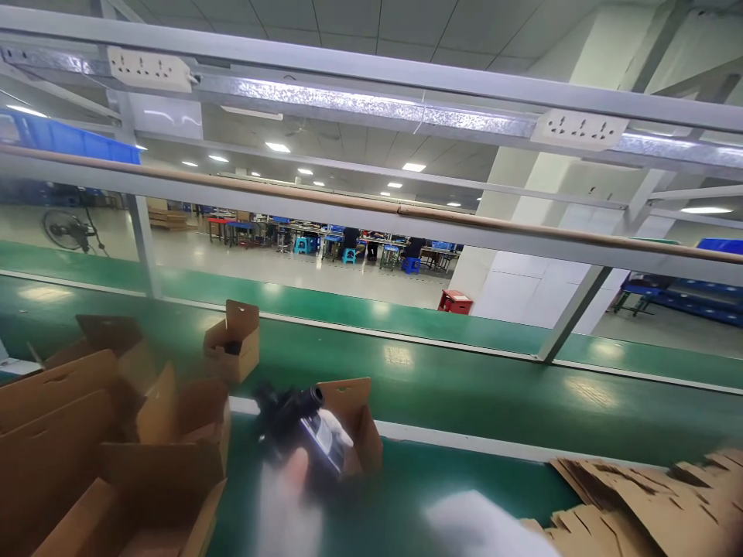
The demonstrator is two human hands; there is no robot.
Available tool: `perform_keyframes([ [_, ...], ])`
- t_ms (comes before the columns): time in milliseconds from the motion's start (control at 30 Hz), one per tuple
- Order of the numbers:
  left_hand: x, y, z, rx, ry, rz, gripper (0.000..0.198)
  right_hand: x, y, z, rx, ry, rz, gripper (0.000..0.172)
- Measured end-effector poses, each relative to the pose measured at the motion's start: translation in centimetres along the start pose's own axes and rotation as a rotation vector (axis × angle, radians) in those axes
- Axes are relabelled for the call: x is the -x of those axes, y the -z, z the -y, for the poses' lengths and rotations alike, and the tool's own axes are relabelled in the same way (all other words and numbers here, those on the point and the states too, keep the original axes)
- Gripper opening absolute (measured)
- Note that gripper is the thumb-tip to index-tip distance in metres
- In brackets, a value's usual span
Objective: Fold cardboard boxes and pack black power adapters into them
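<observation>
In the lower middle, my left hand (296, 470) is closed on a black device with a short round barrel (316, 445). A bare thumb shows against its glossy side, and a white patch lies along its far edge. White material covers the hand below the thumb, smeared by motion. Just behind the device stands an open brown cardboard box (363, 425), partly hidden by it. To the right, a blurred white shape, seemingly my right hand (484, 526) in a white covering, enters from the bottom edge. Its fingers cannot be made out.
Several open cardboard boxes (162, 487) crowd the left. Another small box (232, 348), with something dark inside, stands on the green conveyor belt (464, 387). Flattened cardboard (638, 503) is piled at the right. A metal frame (348, 205) with socket strips crosses above the belt.
</observation>
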State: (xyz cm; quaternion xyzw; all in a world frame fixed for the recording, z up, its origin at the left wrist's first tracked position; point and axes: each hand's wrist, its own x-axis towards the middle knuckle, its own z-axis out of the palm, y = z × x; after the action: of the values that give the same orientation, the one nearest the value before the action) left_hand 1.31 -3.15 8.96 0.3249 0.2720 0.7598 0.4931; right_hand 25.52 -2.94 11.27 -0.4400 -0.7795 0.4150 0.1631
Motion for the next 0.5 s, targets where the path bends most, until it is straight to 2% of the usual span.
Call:
perform_keyframes([
  [67,-0.7,0.3,-0.2,-0.015,0.030,-0.004,0.047,1.0,2.4,0.6,-0.013,-0.016,-0.071,0.028],
  [133,-1.2,0.3,0.0,-0.068,0.088,0.044,0.046,1.9,4.3,2.0,-0.024,-0.002,-0.196,0.029],
  [233,-1.5,-0.6,0.9,-0.257,0.225,0.263,0.047,2.3,5.3,5.1,0.024,0.108,-0.374,0.024],
  [300,-1.2,-1.6,1.5,-0.361,0.296,0.486,0.053,1.7,5.2,7.0,0.141,0.301,-0.441,0.018],
  [400,-0.6,-3.0,1.9,-0.384,0.371,0.794,0.064,-0.2,5.2,8.3,0.286,0.555,-0.416,0.012],
  [500,0.1,-3.8,1.5,-0.382,0.450,0.939,0.064,-2.7,5.6,7.4,0.236,0.550,-0.235,0.015],
])
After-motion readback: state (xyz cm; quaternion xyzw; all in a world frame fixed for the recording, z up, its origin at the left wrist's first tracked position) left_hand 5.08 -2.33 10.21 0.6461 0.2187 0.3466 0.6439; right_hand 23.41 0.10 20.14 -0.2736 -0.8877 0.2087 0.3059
